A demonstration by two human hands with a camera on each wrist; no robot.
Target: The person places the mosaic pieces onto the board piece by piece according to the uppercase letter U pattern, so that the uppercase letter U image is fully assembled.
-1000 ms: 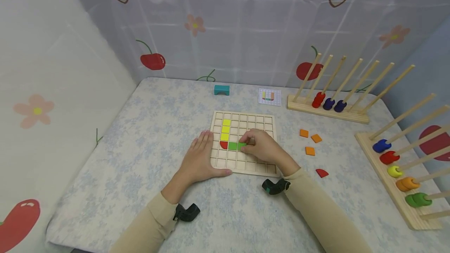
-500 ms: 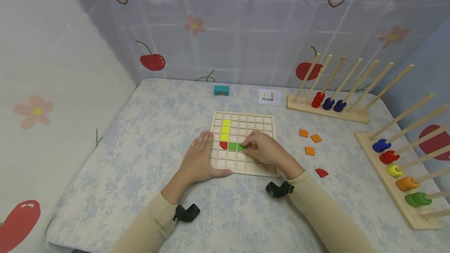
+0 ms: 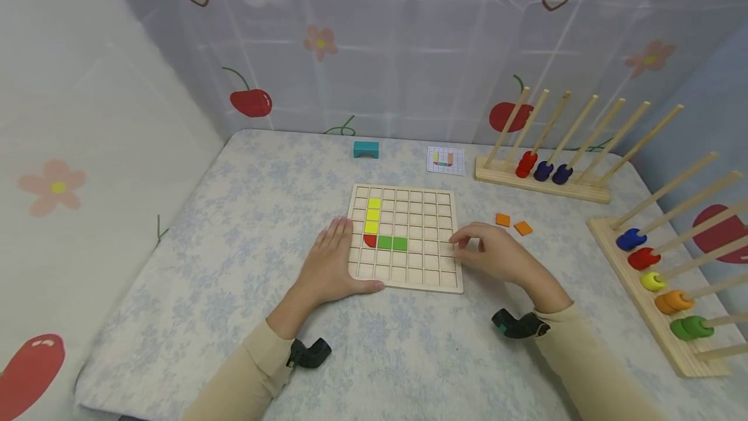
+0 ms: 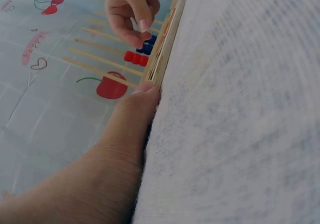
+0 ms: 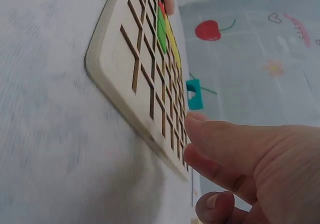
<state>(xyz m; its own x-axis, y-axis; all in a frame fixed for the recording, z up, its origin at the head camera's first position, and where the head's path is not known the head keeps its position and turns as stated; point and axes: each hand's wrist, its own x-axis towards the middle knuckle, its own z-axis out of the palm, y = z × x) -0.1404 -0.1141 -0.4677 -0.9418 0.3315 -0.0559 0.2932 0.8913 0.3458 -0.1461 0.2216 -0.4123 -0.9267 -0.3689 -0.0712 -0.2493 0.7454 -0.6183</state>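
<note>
A wooden grid board (image 3: 431,271) lies on the table. Three yellow squares (image 3: 372,215) form a column in it, with a red quarter-circle tile (image 3: 370,240) below and two green squares (image 3: 392,243) to that tile's right. My left hand (image 3: 328,265) rests along the board's left side, fingers straight, thumb by the front edge. Over the board's right edge is my right hand (image 3: 497,252), its fingers loosely bent; nothing shows between thumb and fingertips (image 5: 197,126) in the right wrist view. Two orange squares (image 3: 513,223) lie beyond that hand.
At the back right stands a peg rack (image 3: 543,187) with red and dark blue beads. Another rack (image 3: 660,304) with coloured beads is at the right. A pattern card (image 3: 446,160) and a teal arch block (image 3: 366,149) lie behind the board.
My right hand has let go of the green square, which now sits in the grid, and moved right. It now hides the third orange square and the loose red tile. My left hand stays put.
</note>
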